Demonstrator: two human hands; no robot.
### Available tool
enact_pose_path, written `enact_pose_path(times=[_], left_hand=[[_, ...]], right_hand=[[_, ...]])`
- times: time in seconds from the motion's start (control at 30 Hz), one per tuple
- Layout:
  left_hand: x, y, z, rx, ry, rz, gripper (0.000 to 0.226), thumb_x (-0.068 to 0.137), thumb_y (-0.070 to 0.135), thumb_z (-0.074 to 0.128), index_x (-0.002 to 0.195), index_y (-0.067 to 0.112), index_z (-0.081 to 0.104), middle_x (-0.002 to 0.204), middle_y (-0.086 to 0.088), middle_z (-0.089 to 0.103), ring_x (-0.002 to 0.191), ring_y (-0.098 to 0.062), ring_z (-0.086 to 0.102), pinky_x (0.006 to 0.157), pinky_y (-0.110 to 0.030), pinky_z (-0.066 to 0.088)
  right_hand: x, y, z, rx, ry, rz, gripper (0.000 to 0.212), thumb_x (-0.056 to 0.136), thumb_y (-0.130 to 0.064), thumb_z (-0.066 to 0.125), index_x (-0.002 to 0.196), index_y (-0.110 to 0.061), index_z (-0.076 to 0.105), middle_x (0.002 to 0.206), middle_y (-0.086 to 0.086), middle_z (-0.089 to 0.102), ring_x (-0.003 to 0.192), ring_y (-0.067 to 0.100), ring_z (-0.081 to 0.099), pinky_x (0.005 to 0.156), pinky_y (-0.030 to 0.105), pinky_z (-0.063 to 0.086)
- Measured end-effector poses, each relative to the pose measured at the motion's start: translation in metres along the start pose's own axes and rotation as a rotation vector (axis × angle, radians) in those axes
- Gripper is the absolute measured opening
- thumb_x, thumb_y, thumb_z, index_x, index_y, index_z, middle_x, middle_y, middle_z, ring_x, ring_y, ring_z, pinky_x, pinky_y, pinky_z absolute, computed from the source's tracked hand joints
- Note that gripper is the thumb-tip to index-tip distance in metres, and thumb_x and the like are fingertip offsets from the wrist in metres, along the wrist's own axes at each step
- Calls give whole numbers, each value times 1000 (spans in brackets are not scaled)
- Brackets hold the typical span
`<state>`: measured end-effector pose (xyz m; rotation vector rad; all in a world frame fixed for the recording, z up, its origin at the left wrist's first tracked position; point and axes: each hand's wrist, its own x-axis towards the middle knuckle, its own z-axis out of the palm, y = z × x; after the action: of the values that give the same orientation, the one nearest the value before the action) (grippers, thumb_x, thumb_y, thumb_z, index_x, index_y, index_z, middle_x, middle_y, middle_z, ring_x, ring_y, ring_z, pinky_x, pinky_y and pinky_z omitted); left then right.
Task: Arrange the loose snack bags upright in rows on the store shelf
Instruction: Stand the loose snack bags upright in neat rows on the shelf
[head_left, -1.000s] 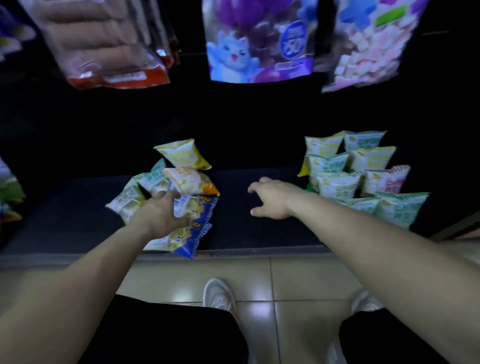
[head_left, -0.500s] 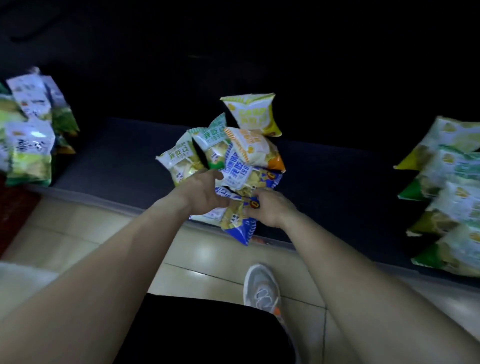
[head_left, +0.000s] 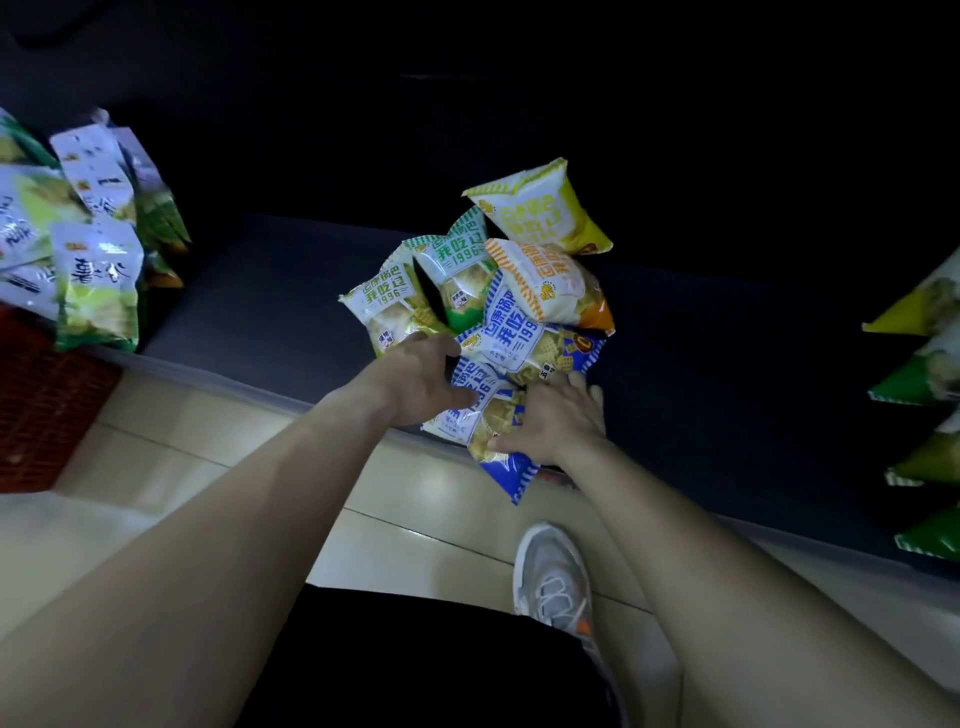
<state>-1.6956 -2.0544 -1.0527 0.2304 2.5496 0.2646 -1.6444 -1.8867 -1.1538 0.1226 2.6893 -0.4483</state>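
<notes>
A loose pile of small snack bags lies on the dark shelf (head_left: 270, 291) near its front edge: a yellow bag (head_left: 540, 213) at the back, an orange bag (head_left: 550, 286), two green bags (head_left: 457, 265), and blue bags (head_left: 524, 343) in front. One blue bag (head_left: 493, 421) hangs over the shelf edge. My left hand (head_left: 415, 379) rests on the pile's left front with fingers curled on the blue bag. My right hand (head_left: 561, 421) presses on the same blue bag from the right.
Larger green-and-white bags (head_left: 98, 280) stand at the shelf's left end above a red crate (head_left: 41, 405). A row of green and yellow bags (head_left: 930, 374) runs along the right edge. Beige floor tiles and my grey shoe (head_left: 556, 577) lie below.
My right hand came across from mid-shelf onto the blue bag. The view swung left and down, and then closed in on the pile. My left hand stays on the pile.
</notes>
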Motion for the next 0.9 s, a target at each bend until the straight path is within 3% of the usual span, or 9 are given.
enact_pose_path(times=[0.17,0.33,0.43,0.57,0.7,0.83,0.9], left_hand=[[1,6,-3,17,-14,13,76,82,53,70,145,23,40,145,-5,41,127,-26,46,101,-39,42],[0,17,-6,26,-37,31,81,79,53,73,146,22,38,146,-6,41,130,-26,44,104,-43,41],[-4,28,-8,5,-63,74,88,76,56,75,147,23,37,149,-4,42,133,-24,42,106,-43,40],[-19,54,-10,-155,-132,133,96,68,59,80,147,25,37,142,1,49,126,-21,49,106,-40,41],[-33,91,-11,-350,-207,255,88,65,54,84,138,22,46,130,4,58,112,-12,58,88,-24,47],[-50,135,-13,-532,-182,390,82,59,55,85,128,20,57,128,8,63,121,-7,55,106,-31,40],[-56,154,-15,-592,-130,449,65,62,52,86,117,24,64,115,12,70,109,-2,62,101,-31,45]], right_hand=[[-7,10,-13,65,-131,-28,85,64,-68,77,129,-21,51,133,7,55,121,29,54,99,43,40],[-34,39,-38,52,-118,-103,95,56,-68,79,136,-28,45,124,-2,63,118,26,56,93,41,36],[-62,66,-59,98,-59,-129,84,51,-68,78,121,-36,46,107,-10,61,110,23,57,80,38,32],[-103,102,-97,161,74,-116,74,48,-68,78,107,-39,45,95,-18,56,96,16,56,78,37,34],[-140,124,-136,222,205,-106,73,50,-65,81,107,-39,44,94,-18,58,91,13,56,81,38,39],[-172,138,-170,299,302,-101,71,51,-63,83,106,-39,44,91,-19,60,86,8,58,76,35,46],[-184,149,-185,305,302,-86,74,50,-68,79,108,-40,43,93,-19,61,84,5,60,74,34,48]])
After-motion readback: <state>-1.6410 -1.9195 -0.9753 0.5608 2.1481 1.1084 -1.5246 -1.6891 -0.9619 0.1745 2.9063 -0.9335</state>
